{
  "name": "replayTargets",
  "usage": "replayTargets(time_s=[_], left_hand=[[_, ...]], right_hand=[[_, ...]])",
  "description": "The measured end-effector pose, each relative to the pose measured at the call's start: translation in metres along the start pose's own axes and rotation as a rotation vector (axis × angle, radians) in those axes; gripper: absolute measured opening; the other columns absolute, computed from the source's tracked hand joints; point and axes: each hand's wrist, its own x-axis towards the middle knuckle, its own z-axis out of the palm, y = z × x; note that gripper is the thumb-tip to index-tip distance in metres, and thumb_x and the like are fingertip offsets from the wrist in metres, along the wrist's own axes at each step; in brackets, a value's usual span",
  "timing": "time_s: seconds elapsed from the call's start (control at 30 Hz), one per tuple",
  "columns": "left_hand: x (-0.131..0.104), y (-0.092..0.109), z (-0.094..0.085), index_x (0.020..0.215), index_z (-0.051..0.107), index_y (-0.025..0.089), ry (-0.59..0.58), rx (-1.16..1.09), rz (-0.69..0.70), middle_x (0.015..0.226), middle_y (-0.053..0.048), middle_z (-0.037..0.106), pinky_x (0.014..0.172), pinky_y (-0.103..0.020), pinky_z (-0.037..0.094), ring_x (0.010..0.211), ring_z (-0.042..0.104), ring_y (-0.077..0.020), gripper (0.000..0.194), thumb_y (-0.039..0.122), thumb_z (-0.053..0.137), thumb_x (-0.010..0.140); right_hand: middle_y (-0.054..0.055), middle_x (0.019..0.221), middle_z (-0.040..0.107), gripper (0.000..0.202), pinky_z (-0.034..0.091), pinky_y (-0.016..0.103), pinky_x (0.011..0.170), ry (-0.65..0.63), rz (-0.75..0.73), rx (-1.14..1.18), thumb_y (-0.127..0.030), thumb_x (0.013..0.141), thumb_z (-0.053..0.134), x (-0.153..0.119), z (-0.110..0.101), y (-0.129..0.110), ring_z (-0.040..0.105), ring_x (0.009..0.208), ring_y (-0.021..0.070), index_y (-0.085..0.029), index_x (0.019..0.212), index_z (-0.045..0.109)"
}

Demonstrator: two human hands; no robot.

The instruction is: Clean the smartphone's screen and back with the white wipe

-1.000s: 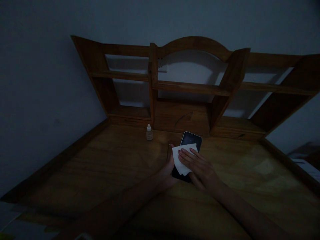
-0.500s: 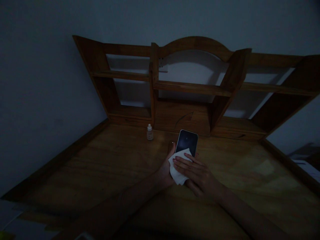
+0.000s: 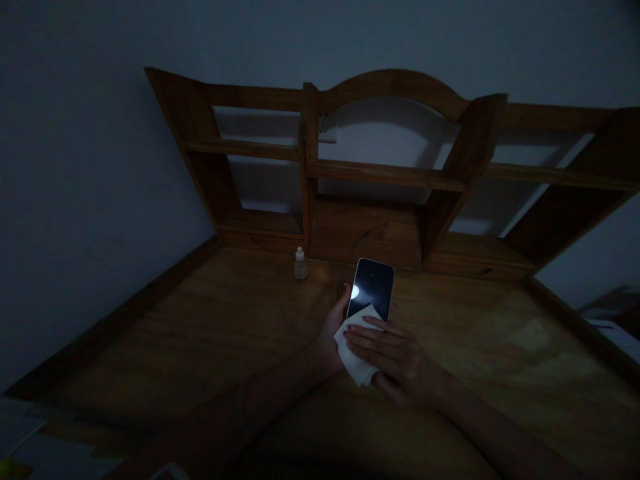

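Observation:
A dark-screened phone [image 3: 374, 287] is held up over the wooden desk, its top end pointing away from me. My left hand [image 3: 330, 340] grips it from the left and beneath, the thumb along its left edge and fingertips just showing past its right edge. A white cloth or tissue [image 3: 357, 357] covers the phone's lower part. My right hand [image 3: 395, 357] presses the cloth against the screen, fingers lying close together over it. Light reflects off the screen's left side.
A small bottle with a white cap [image 3: 300, 265] stands upright on the desk [image 3: 240, 320], left of the phone. Behind rises a wooden shelf unit [image 3: 385, 175] against the wall. Papers [image 3: 615, 337] lie beyond the desk's right edge.
My right hand and the cloth have slid slightly down the phone, baring more screen. A bright reflection now shows on the screen's left side.

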Motion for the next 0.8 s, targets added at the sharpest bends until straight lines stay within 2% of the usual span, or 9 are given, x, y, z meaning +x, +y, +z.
replayTargets(time_s=[0.1, 0.17, 0.3, 0.37, 0.5, 0.63, 0.8], left_hand=[[-0.001, -0.001, 0.003, 0.107, 0.066, 0.001, -0.051, -0.116, -0.070, 0.073, -0.013, 0.064, 0.037, -0.017, 0.036, 0.048, 0.056, -0.0116, 0.080, 0.075, 0.037, 0.095], [-0.002, -0.001, 0.004, 0.110, 0.066, 0.000, -0.035, -0.101, -0.031, 0.077, -0.016, 0.066, 0.042, -0.020, 0.042, 0.054, 0.062, -0.0152, 0.082, 0.074, 0.034, 0.096], [-0.003, -0.001, 0.005, 0.119, 0.065, -0.002, 0.010, -0.032, 0.049, 0.085, -0.018, 0.068, 0.061, -0.027, 0.054, 0.072, 0.069, -0.0216, 0.083, 0.072, 0.034, 0.097], [-0.003, -0.001, 0.005, 0.118, 0.066, -0.001, 0.039, -0.023, 0.086, 0.085, -0.017, 0.068, 0.066, -0.028, 0.055, 0.075, 0.069, -0.0222, 0.080, 0.070, 0.036, 0.097], [-0.004, -0.001, 0.009, 0.117, 0.068, 0.002, 0.086, 0.007, 0.191, 0.084, -0.015, 0.068, 0.065, -0.028, 0.051, 0.069, 0.065, -0.0194, 0.072, 0.066, 0.038, 0.099], [-0.004, 0.000, 0.011, 0.117, 0.067, 0.001, 0.046, 0.033, 0.252, 0.097, -0.017, 0.070, 0.076, -0.030, 0.052, 0.080, 0.067, -0.0208, 0.072, 0.064, 0.038, 0.100], [-0.002, -0.002, 0.015, 0.116, 0.067, 0.000, 0.034, 0.018, 0.285, 0.106, -0.017, 0.070, 0.089, -0.031, 0.051, 0.091, 0.068, -0.0213, 0.064, 0.057, 0.040, 0.103]], right_hand=[[0.015, 0.148, 0.058, 0.066, 0.043, 0.050, 0.119, 0.031, -0.022, -0.009, -0.014, 0.088, 0.049, -0.001, -0.001, 0.000, 0.047, 0.144, 0.0236, -0.008, 0.153, 0.043], [0.015, 0.147, 0.059, 0.065, 0.045, 0.049, 0.117, 0.052, -0.026, -0.020, -0.015, 0.088, 0.050, -0.002, -0.001, 0.001, 0.049, 0.144, 0.0240, -0.008, 0.153, 0.043], [0.016, 0.144, 0.061, 0.065, 0.048, 0.047, 0.115, 0.085, -0.052, -0.034, -0.015, 0.086, 0.050, -0.005, -0.001, 0.003, 0.051, 0.142, 0.0247, -0.006, 0.151, 0.045], [0.017, 0.143, 0.062, 0.066, 0.050, 0.046, 0.113, 0.097, -0.076, -0.045, -0.014, 0.085, 0.050, -0.007, -0.001, 0.005, 0.052, 0.141, 0.0258, -0.005, 0.150, 0.046], [0.018, 0.142, 0.062, 0.065, 0.054, 0.048, 0.109, 0.103, -0.054, -0.060, -0.018, 0.086, 0.050, -0.013, 0.000, 0.008, 0.052, 0.141, 0.0286, -0.005, 0.150, 0.046], [0.019, 0.138, 0.065, 0.064, 0.056, 0.049, 0.107, 0.137, -0.061, -0.081, -0.017, 0.084, 0.052, -0.016, -0.004, 0.009, 0.055, 0.137, 0.0302, -0.004, 0.147, 0.049], [0.018, 0.134, 0.068, 0.059, 0.057, 0.047, 0.105, 0.202, -0.011, -0.160, -0.018, 0.089, 0.054, -0.018, -0.011, 0.016, 0.061, 0.132, 0.0288, -0.008, 0.147, 0.050]])
